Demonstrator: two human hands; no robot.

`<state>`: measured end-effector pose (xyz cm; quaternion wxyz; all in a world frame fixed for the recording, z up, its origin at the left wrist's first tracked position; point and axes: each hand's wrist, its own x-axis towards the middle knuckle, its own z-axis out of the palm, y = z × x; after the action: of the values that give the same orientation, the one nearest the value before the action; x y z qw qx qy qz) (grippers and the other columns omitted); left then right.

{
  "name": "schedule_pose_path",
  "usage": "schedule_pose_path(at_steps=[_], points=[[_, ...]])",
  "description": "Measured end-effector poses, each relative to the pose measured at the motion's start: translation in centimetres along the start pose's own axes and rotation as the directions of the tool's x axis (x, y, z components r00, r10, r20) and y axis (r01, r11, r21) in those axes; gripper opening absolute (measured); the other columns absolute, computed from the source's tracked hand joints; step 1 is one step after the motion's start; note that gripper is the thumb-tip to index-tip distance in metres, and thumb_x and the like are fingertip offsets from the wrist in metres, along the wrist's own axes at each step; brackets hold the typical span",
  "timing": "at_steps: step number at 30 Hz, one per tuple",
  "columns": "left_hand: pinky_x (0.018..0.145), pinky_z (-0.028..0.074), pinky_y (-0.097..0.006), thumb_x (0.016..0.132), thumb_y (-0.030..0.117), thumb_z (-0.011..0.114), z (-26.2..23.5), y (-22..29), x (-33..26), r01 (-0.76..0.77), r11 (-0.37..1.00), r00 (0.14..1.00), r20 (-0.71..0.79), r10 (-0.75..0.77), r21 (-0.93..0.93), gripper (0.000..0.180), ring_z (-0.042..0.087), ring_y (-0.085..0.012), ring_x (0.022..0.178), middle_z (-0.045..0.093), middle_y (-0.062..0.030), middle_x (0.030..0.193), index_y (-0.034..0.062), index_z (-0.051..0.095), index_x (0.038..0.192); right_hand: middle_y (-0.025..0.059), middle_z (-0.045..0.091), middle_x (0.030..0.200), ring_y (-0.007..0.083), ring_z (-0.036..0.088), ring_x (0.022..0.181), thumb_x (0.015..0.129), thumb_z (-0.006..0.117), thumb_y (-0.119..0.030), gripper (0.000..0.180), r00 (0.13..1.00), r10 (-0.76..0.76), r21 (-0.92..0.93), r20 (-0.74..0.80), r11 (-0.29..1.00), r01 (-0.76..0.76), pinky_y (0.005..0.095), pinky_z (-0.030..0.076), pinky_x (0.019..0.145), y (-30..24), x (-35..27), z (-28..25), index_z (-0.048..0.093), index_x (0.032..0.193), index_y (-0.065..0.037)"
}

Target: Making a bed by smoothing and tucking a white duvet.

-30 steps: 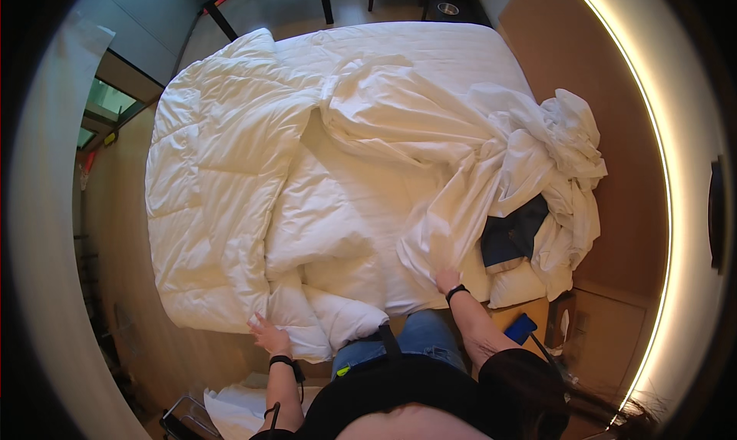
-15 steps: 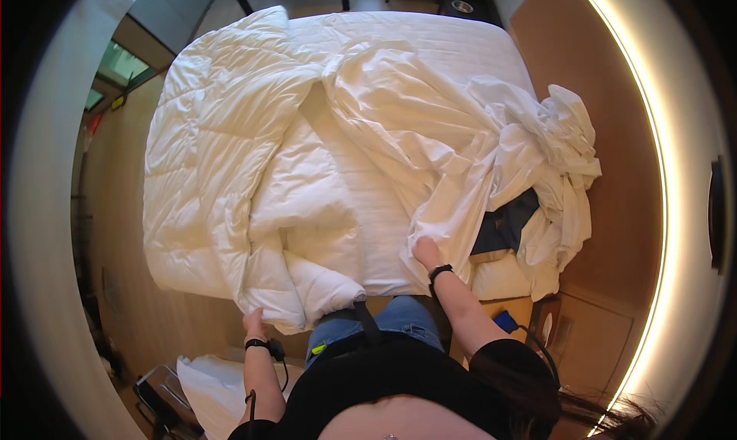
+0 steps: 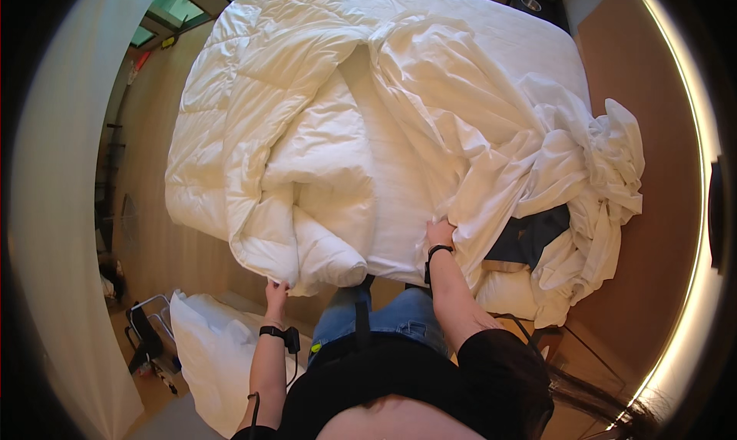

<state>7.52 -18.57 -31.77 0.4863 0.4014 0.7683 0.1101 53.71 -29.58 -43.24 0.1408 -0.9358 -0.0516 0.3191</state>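
Observation:
A thick white quilted duvet [image 3: 223, 125] lies heaped and folded over the left half of the bed. My left hand [image 3: 277, 291] pinches its near corner at the bed's front edge. On the right half is a thin, crumpled white duvet cover or sheet [image 3: 453, 87]; which of the two I cannot tell. My right hand [image 3: 440, 233] is closed on the near edge of this thin cloth, above the mattress, its fingertips partly hidden in the folds. Between the two heaps shows a strip of bare white mattress [image 3: 395, 210].
At the bed's right end are a dark cushion [image 3: 530, 236] and a white pillow [image 3: 508, 294], partly under the cloth. Behind my left arm lies white bedding [image 3: 211, 355] beside a metal-framed chair [image 3: 150, 332]. A brown panel [image 3: 637, 163] with a light strip borders the right.
My view has shifted, so the bed sits higher and further right. Both hands keep their hold; the duvet corner in my left hand looks pulled straighter.

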Motion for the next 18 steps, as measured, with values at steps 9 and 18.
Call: schedule_pose_path(at_steps=[9,18], points=[[0.057,0.041,-0.024,0.083,0.012,0.055,1.0,6.0,-0.8,-0.186,0.957,0.975,0.081,0.209,-0.224,0.013,0.050,-0.0083,0.062,0.056,0.0010,0.073,0.0035,0.060,0.091,0.0231,0.061,0.115,0.0379,0.060,0.104,0.088,0.045,-0.022,0.037,0.986,-0.163,0.135,0.035,0.978,0.157,0.0434,0.046,0.091,5.8,2.5,-0.1,0.057,0.116,0.000],[0.052,0.039,-0.025,0.076,0.005,0.049,6.7,14.1,-0.9,-0.041,0.867,0.884,0.387,0.263,-0.497,0.010,0.049,-0.0092,0.055,0.051,0.0029,0.064,0.0068,0.058,0.080,0.0126,0.062,0.100,0.0251,0.062,0.091,0.089,0.046,-0.017,0.028,0.963,-0.035,0.923,0.266,0.297,-0.244,0.0377,0.050,0.080,9.9,0.2,-9.1,0.056,0.107,0.002]])
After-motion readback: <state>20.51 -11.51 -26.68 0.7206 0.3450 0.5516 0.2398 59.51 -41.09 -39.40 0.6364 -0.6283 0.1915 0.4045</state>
